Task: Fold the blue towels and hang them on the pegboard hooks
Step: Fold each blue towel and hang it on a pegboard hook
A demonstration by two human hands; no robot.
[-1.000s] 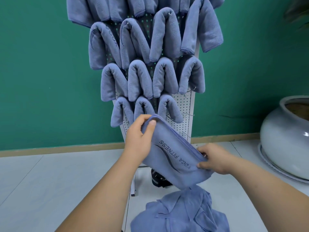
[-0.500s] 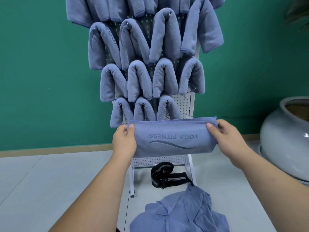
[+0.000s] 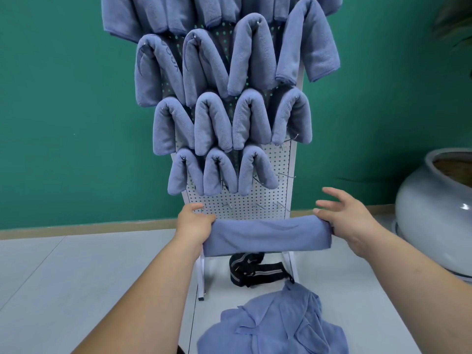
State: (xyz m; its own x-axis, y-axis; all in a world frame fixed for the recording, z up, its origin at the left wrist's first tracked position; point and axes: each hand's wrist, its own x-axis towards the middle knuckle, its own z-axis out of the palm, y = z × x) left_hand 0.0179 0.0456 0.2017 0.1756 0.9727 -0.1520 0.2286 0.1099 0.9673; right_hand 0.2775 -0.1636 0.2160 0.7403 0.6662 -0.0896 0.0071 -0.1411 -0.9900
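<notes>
A folded blue towel [image 3: 268, 235] stretches level between my hands, in front of the low part of the white pegboard [image 3: 245, 205]. My left hand [image 3: 195, 223] grips its left end with curled fingers. My right hand [image 3: 350, 218] is at its right end, blurred, with fingers spread straight above the cloth and one digit lying on top. Several folded blue towels [image 3: 251, 121] hang in rows on the hooks above. Bare hooks [image 3: 283, 205] stick out of the board just behind the held towel.
A heap of loose blue towels [image 3: 275, 325] lies on the white floor below my hands. A black strap [image 3: 255, 269] lies between the board's legs. A large grey pot [image 3: 434, 215] stands at the right. Behind is a green wall.
The towel has been folded over, so its printed side no longer shows, and it sits lower. My right hand's fingers have spread out from their pinch.
</notes>
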